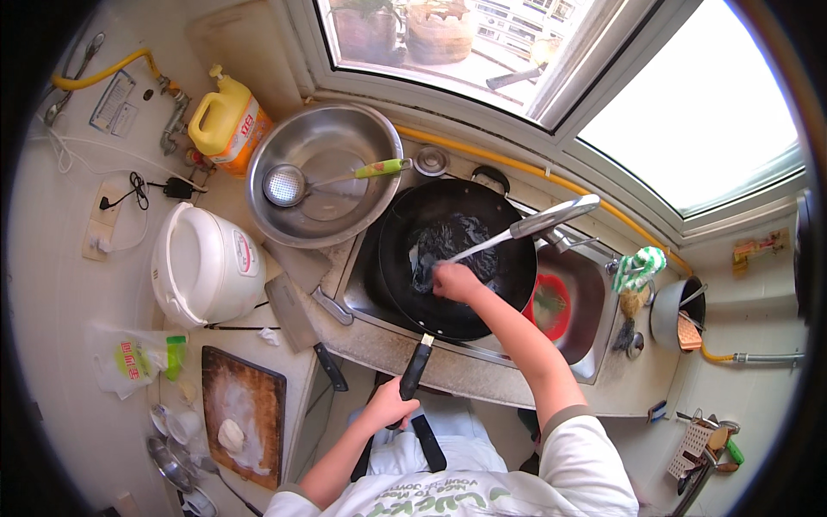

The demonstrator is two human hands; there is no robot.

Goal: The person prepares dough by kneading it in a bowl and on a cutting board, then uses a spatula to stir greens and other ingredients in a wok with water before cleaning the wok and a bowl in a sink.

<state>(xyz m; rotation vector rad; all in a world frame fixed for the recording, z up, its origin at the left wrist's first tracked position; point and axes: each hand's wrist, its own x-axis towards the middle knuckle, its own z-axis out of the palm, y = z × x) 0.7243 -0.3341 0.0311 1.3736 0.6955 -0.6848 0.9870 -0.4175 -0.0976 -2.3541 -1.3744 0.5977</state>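
A large black wok (400,278) rests over the sink, with water in it. My left hand (390,406) is closed around its black handle (415,371), which points towards me. My right hand (454,282) is inside the wok, low over the water. Its fingers look blurred, and I cannot tell whether they grip anything. A pull-out faucet head (555,216) reaches over the wok from the right, with a stream running down beside my right hand.
A steel basin (258,194) with a skimmer (284,185) stands at the upper left, above a white rice cooker (210,265). A cleaver (294,313) lies near a cutting board (274,413) holding dough (230,435). A red basket (562,300) sits in the sink (591,297).
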